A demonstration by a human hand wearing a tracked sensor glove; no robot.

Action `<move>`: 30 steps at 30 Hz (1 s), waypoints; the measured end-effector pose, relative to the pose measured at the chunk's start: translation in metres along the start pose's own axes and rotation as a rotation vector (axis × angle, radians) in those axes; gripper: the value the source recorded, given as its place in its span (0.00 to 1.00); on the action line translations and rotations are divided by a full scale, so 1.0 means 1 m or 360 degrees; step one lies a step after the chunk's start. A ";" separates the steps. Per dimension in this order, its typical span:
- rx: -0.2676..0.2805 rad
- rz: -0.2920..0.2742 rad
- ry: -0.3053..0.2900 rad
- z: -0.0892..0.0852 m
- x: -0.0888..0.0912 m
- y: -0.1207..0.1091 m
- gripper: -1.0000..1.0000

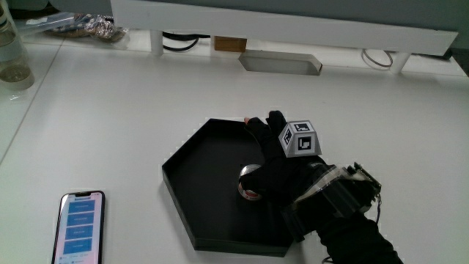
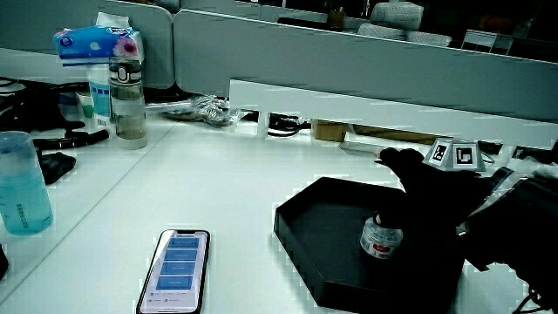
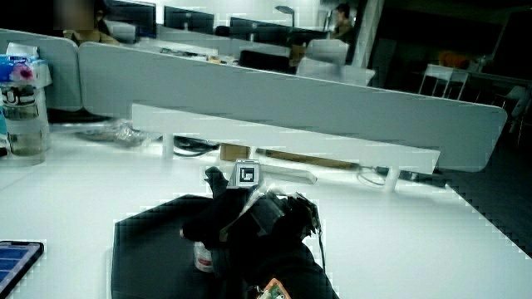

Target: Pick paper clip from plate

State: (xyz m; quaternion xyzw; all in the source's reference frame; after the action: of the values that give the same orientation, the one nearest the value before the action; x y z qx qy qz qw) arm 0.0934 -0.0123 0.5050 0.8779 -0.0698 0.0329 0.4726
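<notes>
A black hexagonal plate [image 1: 205,169] [image 2: 323,209] [image 3: 141,241] lies on the white table. In it stands a small round container [image 1: 249,188] [image 2: 380,242] [image 3: 202,257] with a metallic top and a red band; no loose paper clip shows. The hand [image 1: 267,165] [image 2: 410,201] [image 3: 220,220], in a black glove with a patterned cube [image 1: 300,138] on its back, is over the plate. Its thumb and lower fingers close on the container's top, while one finger points away from the person. The palm hides part of the container in the main view.
A phone [image 1: 79,226] [image 2: 177,269] with a lit blue screen lies beside the plate, near the table's edge. A clear bottle [image 1: 11,59] [image 2: 128,105], a blue cup [image 2: 19,183] and a white shelf [image 1: 293,18] stand farther from the person.
</notes>
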 end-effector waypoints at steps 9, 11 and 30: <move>-0.0180 -0.0017 -0.0057 -0.022 -0.007 0.015 0.50; -0.0237 -0.0012 -0.0035 -0.025 -0.006 0.018 0.50; -0.0211 -0.0050 -0.0081 -0.037 -0.011 0.026 0.93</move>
State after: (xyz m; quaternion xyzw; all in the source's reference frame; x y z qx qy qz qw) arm 0.0791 0.0056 0.5460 0.8461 -0.0700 -0.0017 0.5284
